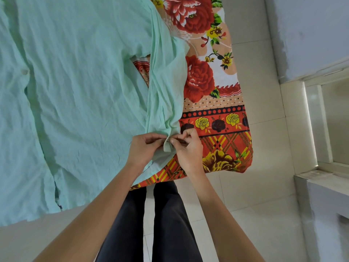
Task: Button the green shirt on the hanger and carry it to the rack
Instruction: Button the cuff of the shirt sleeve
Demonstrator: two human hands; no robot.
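Bed: we look down on a flowered red and orange sheet [207, 82], with its near edge at our legs.
Green shirt [85, 82]: it lies flat and creased over the left and middle of the bed.
Button [24, 72]: one pale button shows on the front strip at far left, well apart from both hands.
Sleeve [166, 87]: its long axis runs from the far shoulder straight toward us and ends between our hands.
Left hand [144, 148]: its fingers [158, 138] are curled onto the cuff's left edge and hold it.
Cuff [168, 146]: it stands bunched between the hands and touches both, so neither hand is nearer.
Right hand [188, 150]: thumb and forefinger are pressed together on the cuff's right edge.
Next move: we judge that the cuff closure is in hand; after it, the front strip lies leftward, on the left hand's side.
Floor [260, 129]: pale tiles run along the right of the bed.
Hidden: our fingers cover any cuff button or hole, so we cannot tell whether it is fastened. We see no hanger and no rack, and the frame cuts off the shirt's left side.
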